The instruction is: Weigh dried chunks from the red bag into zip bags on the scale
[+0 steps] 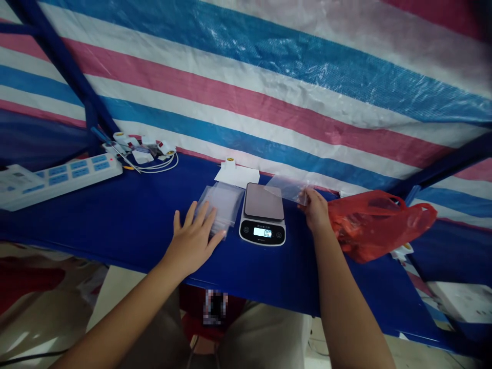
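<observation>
My left hand [195, 237] lies with fingers spread over the near left part of a stack of clear plastic bags [225, 202] on the blue table. Right of the stack stands a digital kitchen scale [264, 202], its lit display reading about 0.0. My right hand [315, 207] is closed on the right end of a clear plastic bag [288, 187], pinched between thumb and fingers. The bag's left end reaches over the far right corner of the scale's plate. Whether it touches the plate, I cannot tell.
A red plastic carrier bag [378, 220] sits just right of my right forearm. Behind the stack lies a white card [238, 177] with a small white object on it. At left are a power strip [77, 177] and white plugs with cables [144, 151]. Striped sheeting [246, 102] closes the back.
</observation>
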A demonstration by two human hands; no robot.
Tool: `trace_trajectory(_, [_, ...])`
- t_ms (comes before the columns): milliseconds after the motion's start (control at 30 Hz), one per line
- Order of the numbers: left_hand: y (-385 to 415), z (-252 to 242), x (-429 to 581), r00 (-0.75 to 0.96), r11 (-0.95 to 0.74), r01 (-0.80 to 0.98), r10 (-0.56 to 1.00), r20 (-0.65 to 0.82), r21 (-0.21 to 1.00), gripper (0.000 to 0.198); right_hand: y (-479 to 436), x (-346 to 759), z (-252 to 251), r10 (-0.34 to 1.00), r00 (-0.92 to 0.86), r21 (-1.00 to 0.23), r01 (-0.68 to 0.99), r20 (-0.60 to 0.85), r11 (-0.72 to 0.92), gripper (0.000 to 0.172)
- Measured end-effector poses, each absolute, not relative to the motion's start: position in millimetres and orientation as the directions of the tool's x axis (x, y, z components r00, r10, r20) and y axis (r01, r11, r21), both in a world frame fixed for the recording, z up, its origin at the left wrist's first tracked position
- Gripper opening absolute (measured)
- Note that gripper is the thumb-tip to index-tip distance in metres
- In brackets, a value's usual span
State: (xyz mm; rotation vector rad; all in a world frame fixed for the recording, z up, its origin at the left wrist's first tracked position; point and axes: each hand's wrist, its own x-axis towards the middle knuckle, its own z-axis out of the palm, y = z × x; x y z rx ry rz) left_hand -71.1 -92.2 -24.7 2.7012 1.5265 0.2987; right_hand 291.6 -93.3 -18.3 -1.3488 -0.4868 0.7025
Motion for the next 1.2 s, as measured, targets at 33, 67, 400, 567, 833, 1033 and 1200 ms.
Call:
trace_trajectory(33, [-94.1,-26.9,-69.7,0.488,-0.503,0.853,0.863,0.132,0.139,0.07,-93.3,291.4,-18.3,0.703,0.706,-0.982,-0.18,-0.083,0.065,0.03])
trace_trajectory(67, [-95.2,-28.9,-67.8,0.482,-0.495,0.853,0.869,0.115,0.163,0.071,-93.2,291.1,-18.4,0.703,0.706,-0.981,-0.184,-0.087,0.062,0.03])
trace_trajectory(400, [-84.3,-29.9,-48.4,0.496,-0.52,0.79,0.853,0.159,0.326,0.07,-93.1,291.5,-20.0,0.695,0.711,-0.982,-0.183,-0.102,0.042,0.027])
trace_trajectory(567, [-86.3,-29.5,-48.1,0.53,-0.551,0.789,0.834,0.154,0.272,0.066,-92.9,292.3,-21.7,0.7,0.706,-0.982,-0.186,-0.11,0.033,0.027])
trace_trajectory(833, [-86.5,-31.3,-51.6,0.607,-0.606,0.764,0.791,0.071,0.221,0.072,-92.9,292.4,-21.7,0.695,0.709,-0.982,-0.187,-0.121,0.019,0.021])
trace_trajectory(1033, [-86.0,-31.2,-51.9,0.632,-0.626,0.741,0.772,0.061,0.242,0.067,-93.7,292.2,-21.5,0.701,0.701,-0.979,-0.202,-0.134,0.015,0.022])
trace_trajectory(1200, [-86.1,-31.8,-51.1,0.661,-0.662,0.715,0.745,0.089,0.225,0.07,-93.4,291.6,-21.1,0.688,0.713,-0.979,-0.204,-0.136,0.018,0.023])
